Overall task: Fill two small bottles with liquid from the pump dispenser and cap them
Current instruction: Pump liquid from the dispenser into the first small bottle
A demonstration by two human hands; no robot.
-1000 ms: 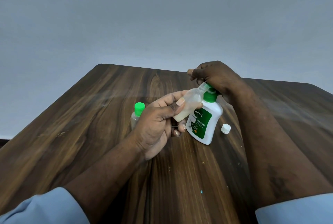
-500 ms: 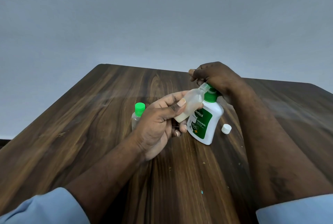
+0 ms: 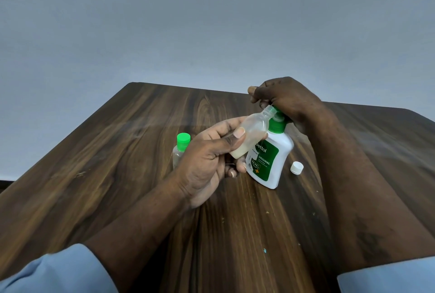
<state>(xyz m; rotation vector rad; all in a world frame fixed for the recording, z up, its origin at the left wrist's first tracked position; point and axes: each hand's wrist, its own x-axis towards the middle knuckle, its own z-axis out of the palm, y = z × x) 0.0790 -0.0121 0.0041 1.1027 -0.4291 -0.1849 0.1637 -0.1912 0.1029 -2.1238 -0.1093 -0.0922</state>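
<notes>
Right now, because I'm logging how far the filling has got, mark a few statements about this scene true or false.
1. The left hand holds an uncapped small bottle tilted toward the pump dispenser. True.
2. The white cap sits on that bottle. False: it lies on the table, right of the dispenser.
3. The right hand covers the dispenser's pump head. True.
4. The green-capped bottle lies on its side. False: it stands upright behind the left hand.
</notes>
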